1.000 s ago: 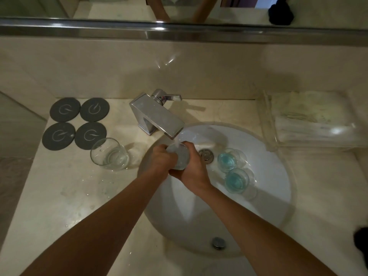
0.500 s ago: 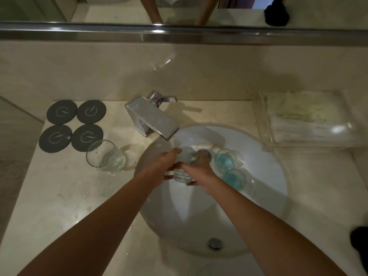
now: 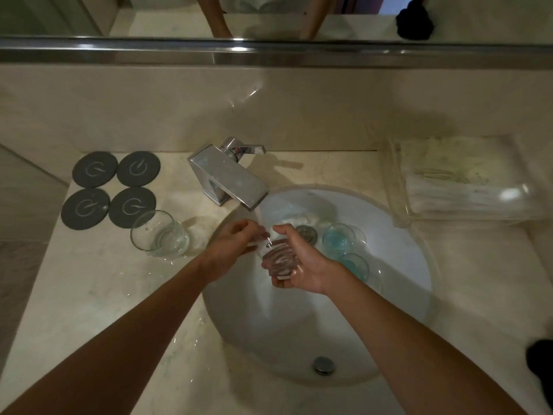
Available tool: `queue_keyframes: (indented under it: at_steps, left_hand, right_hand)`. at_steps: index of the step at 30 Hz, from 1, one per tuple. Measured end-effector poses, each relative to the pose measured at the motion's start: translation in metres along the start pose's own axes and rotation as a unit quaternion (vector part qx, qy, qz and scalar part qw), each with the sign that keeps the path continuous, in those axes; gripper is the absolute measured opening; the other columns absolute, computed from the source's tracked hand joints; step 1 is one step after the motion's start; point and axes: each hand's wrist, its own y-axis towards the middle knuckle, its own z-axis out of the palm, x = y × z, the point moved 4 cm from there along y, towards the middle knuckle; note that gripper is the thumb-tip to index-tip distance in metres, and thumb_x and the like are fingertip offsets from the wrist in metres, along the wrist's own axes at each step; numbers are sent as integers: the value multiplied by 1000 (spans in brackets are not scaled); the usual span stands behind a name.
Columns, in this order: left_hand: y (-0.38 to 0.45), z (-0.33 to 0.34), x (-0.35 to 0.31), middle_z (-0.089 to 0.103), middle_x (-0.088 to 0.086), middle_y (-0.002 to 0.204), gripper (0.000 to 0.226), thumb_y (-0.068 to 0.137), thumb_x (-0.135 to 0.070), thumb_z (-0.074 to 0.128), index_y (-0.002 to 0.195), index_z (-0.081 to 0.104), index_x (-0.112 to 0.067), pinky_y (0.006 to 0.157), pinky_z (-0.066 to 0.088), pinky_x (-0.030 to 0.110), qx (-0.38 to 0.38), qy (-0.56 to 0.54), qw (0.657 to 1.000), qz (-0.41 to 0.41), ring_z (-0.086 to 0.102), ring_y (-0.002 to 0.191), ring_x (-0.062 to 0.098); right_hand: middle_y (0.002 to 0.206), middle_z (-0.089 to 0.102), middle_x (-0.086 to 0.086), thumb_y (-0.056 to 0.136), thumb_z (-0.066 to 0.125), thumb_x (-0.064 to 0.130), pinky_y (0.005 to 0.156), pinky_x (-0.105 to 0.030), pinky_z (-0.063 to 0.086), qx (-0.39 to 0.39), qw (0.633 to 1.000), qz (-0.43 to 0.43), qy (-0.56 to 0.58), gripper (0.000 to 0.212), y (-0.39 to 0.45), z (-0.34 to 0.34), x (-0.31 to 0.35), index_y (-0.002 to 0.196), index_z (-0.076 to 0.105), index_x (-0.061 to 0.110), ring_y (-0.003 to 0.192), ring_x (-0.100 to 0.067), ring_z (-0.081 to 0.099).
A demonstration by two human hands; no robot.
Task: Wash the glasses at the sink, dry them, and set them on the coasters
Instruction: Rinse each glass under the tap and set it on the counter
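A person stands at a bathroom sink (image 3: 404,310), seen from above. The right hand (image 3: 302,265) cradles a clear glass (image 3: 276,260) on its side, fingers curled around it, under the tap (image 3: 236,181) at the basin's 11 o'clock. The left hand (image 3: 232,245) pinches the glass rim with its fingertips. The wet glass could slip from this loose grip and strike the basin or the two blue-tinted glasses (image 3: 344,244) lying at 2 o'clock. One rinsed glass (image 3: 158,235) stands on the counter at 9 o'clock, beside four bare grey coasters (image 3: 110,190).
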Motion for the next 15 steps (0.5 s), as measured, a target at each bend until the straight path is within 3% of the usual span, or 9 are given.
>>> queue_keyframes:
  at_steps: [3, 5, 9, 12, 15]
  left_hand:
    - [-4, -2, -12, 74, 7, 92, 11, 96, -20, 61, 90, 65, -12, 73, 53, 27, 52, 21, 998, 9, 67, 84, 14]
    - [-6, -1, -22, 74, 8, 86, 13, 95, -20, 64, 88, 65, -9, 72, 54, 23, 80, 97, 990, 66, 69, 80, 15]
    - [-1, 6, -21, 75, 3, 85, 14, 95, -16, 63, 88, 65, -4, 85, 57, 35, 75, 217, 967, 114, 73, 82, 15]
    - [0, 2, -15, 77, 6, 95, 9, 94, -24, 64, 98, 66, -15, 98, 52, 42, 53, 167, 981, 85, 74, 93, 18]
    - [-6, -1, -20, 76, 10, 99, 23, 99, -29, 57, 108, 67, -10, 102, 50, 43, 64, 135, 987, 58, 74, 96, 22]
  right_hand:
    - [87, 69, -20, 86, 62, 61, 59, -31, 47, -21, 998, -8, 64, 54, 4, -3, -1, 104, 56, 10, 64, -25, 58]
    - [81, 69, -15, 89, 60, 58, 56, -30, 49, -62, 994, -26, 87, 51, 11, -5, -3, 100, 58, 8, 64, -23, 60]
    - [82, 67, -6, 100, 53, 45, 56, -23, 48, -97, 973, -73, 196, 34, 23, 6, -3, 108, 58, 12, 66, -14, 59]
    - [85, 65, -4, 105, 43, 42, 56, -21, 44, -105, 960, -106, 239, 33, 26, 14, 2, 104, 60, 13, 67, -11, 54]
    - [90, 65, -3, 107, 35, 38, 64, -24, 42, -113, 969, -152, 157, 33, 28, 17, 8, 104, 60, 17, 71, -11, 53]
